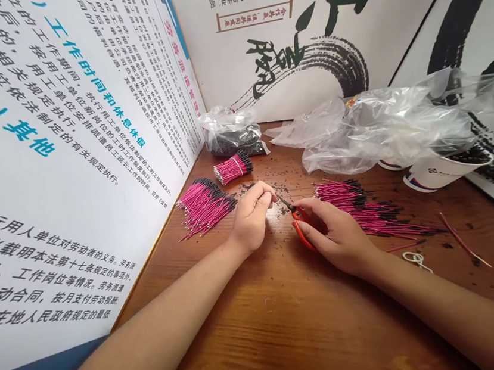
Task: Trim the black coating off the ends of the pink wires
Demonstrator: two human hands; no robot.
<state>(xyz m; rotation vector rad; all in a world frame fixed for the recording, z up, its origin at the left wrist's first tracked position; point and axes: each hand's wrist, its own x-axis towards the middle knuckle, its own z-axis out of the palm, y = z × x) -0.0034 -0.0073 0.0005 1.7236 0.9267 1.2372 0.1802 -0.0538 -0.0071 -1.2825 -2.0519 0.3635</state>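
We are pinching a thin wire (282, 202) between our left hand (251, 220) fingers (266, 191), and curling our right hand (337, 237) fingers closed around orange-handled scissors (301, 223) above the tabletop (247, 329).

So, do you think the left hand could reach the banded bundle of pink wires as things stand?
Probably yes: the left hand lies just below the banded pink wire bundle, with only scattered black bits between them.

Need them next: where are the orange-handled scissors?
In the head view, the orange-handled scissors sit in the right hand, blades pointing toward the left hand.
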